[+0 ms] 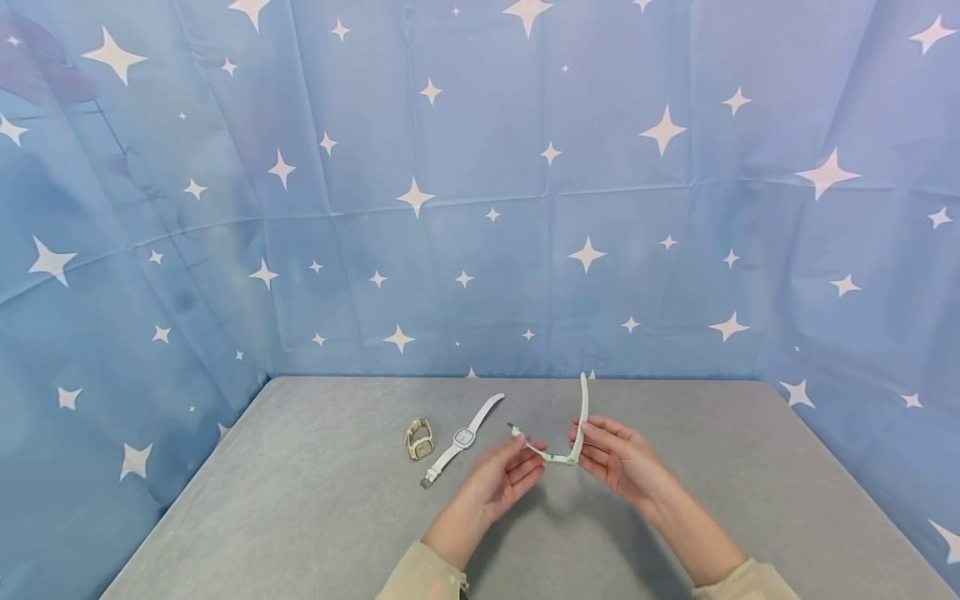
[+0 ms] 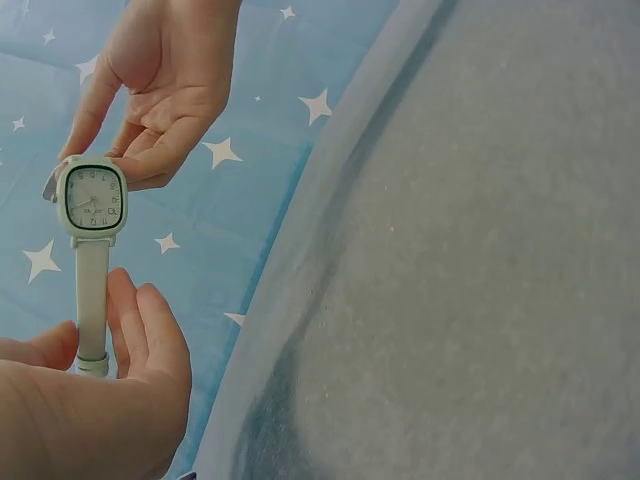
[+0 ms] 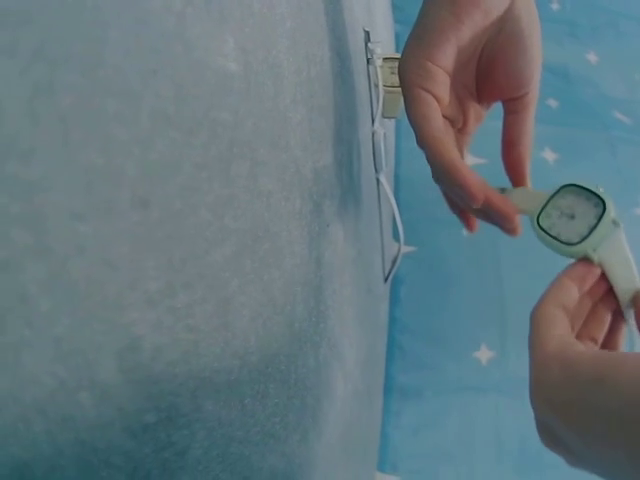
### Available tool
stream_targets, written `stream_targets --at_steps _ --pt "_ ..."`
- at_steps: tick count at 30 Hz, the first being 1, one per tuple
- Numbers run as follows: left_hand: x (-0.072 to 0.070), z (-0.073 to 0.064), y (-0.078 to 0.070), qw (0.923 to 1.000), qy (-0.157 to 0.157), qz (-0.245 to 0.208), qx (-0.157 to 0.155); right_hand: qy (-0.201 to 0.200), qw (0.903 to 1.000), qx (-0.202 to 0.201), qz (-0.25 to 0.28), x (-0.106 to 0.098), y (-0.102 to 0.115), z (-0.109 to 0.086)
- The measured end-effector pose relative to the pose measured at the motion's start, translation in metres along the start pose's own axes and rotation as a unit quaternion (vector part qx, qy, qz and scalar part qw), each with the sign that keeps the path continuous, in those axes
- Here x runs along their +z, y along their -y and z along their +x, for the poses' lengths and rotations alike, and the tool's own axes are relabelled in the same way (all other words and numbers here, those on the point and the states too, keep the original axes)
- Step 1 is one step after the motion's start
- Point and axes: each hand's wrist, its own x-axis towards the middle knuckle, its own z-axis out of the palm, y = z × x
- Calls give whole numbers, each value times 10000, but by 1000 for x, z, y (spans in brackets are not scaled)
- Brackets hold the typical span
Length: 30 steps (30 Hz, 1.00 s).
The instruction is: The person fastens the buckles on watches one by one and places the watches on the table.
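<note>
A pale green wristwatch [image 1: 558,458] with a rounded square face is held up above the table between both hands, its strap unfastened. My left hand [image 1: 504,477] pinches the buckle-side strap between thumb and fingers. My right hand [image 1: 626,462] grips the other strap close to the case, and that strap's free end points upward. In the left wrist view the watch face [image 2: 93,198] shows its dial and dark-edged rim. The right wrist view shows the same watch [image 3: 572,214] tilted, with both hands on it.
Left of the hands, a white wristwatch [image 1: 464,438] lies stretched out on the grey table [image 1: 337,517]. Beside it stands a beige-gold watch [image 1: 420,439] with its strap looped closed. A blue curtain [image 1: 480,242] with white stars hangs behind the table and along its sides.
</note>
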Motion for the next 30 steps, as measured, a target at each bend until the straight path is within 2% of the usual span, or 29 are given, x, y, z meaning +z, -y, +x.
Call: stream_targets --at_steps 14,24,30 --pt "-3 -2 -3 9993 -194 111 304 -1018 9924 -270 -644 5 0 -2" --pt "-3 -1 -10 9953 -500 -24 832 -1040 9846 -784 -1164 2 -7 -1" --pt "-4 -2 -16 9933 -518 -17 1035 -1152 9801 -961 -1303 4 -8 2"
